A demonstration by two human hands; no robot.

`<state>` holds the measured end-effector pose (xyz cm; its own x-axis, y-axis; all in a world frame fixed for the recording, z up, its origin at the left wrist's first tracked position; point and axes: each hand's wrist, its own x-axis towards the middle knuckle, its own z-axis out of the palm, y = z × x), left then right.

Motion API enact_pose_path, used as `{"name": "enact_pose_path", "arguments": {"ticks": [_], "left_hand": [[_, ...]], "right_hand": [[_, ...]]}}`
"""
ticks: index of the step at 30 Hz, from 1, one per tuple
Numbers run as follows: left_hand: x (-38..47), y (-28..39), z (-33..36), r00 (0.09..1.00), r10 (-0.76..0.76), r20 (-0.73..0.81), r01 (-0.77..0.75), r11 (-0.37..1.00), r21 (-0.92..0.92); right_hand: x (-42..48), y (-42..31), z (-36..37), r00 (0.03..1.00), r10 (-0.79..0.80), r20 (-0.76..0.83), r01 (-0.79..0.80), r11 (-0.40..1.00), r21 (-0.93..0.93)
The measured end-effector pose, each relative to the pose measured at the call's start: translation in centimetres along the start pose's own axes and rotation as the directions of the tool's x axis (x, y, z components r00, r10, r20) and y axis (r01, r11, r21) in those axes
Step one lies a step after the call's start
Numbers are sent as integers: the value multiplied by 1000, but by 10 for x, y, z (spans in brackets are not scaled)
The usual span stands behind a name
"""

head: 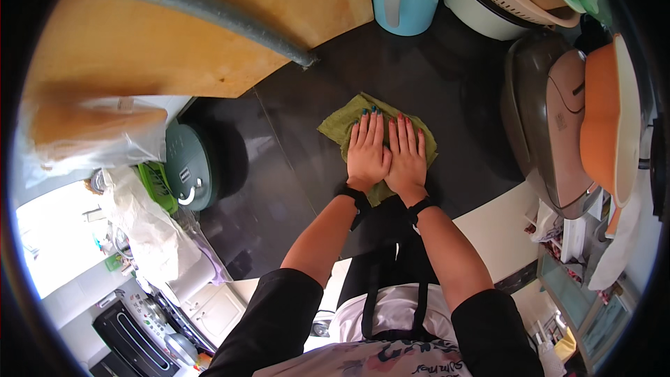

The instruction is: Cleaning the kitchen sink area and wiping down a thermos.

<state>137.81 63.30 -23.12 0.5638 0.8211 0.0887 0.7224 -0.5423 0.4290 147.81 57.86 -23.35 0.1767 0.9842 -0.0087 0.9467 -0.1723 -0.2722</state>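
An olive-green cloth (335, 121) lies spread on the dark, glossy countertop (282, 167), its edges wrinkled. My left hand (367, 152) rests flat on it, palm down, fingers stretched toward the far side. Beside it, my right hand (407, 159) presses the same cloth, also palm down. The thumbs meet or nearly meet in the middle. Neither hand grips the cloth; it lies beneath both palms. A cloth corner shows between the wrists, and the part beneath the hands is hidden.
A light-blue jug (413, 2) stands at the back, near a white basin (479, 15). On the right, a brown rice cooker (531, 110) stands by an orange bowl (599, 115). A dark-green lidded appliance (189, 167) is at left. A metal pipe (209, 10) crosses wooden boards (157, 57).
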Motion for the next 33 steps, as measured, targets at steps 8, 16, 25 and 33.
{"name": "enact_pose_path", "arguments": {"ticks": [8, 16, 25, 33], "left_hand": [[51, -15, 0, 985, 144, 91, -149, 988, 48], [102, -33, 0, 973, 219, 77, -223, 974, 42], [169, -65, 6, 978, 203, -55, -198, 977, 82], [181, -74, 14, 958, 190, -213, -181, 982, 61]], "right_hand": [[34, 6, 0, 997, 78, -27, -78, 997, 7], [80, 9, 0, 990, 128, -49, -129, 992, -1], [159, 20, 10, 994, 34, -109, -37, 999, -25], [180, 26, 18, 968, -83, -235, 64, 994, -88]]}}
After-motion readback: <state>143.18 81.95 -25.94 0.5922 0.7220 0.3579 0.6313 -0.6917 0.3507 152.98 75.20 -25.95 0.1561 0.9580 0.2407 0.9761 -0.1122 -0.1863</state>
